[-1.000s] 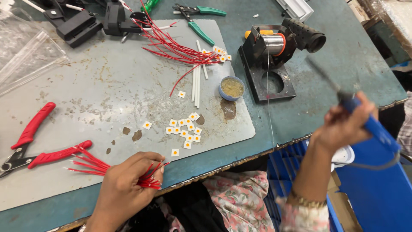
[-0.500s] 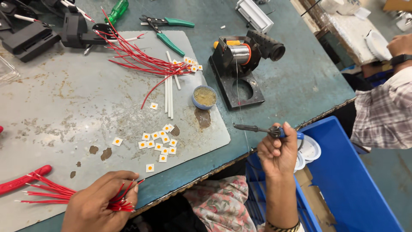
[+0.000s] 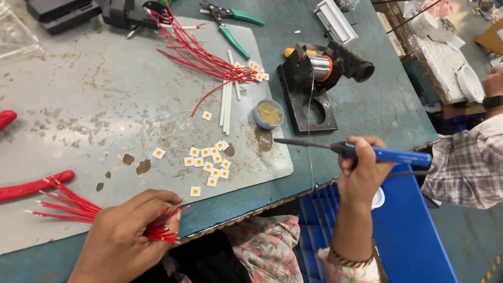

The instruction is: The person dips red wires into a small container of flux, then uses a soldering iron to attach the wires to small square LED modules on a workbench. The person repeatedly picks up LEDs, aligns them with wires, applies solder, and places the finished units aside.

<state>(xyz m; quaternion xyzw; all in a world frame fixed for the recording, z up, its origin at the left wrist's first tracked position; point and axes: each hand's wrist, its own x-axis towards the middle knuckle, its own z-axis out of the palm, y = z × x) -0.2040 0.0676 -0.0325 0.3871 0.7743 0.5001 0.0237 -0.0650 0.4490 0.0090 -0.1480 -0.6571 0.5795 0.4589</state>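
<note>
On the counter [image 3: 367, 110], a black solder-spool stand [image 3: 314, 84] sits at about one o'clock, with a small round tin of flux [image 3: 268, 113] just to its nine o'clock. Green-handled pliers [image 3: 233, 26] lie toward twelve o'clock, and small white squares with orange centres [image 3: 208, 160] cluster near the grey mat's [image 3: 105, 105] six o'clock edge.

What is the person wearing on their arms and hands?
Both hands are bare, without gloves. The right hand has a beaded bracelet at the wrist, above a floral sleeve. The left hand shows no ring or sleeve in view.

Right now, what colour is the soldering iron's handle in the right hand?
Blue, seen in the head view: soldering iron, right hand.
</note>
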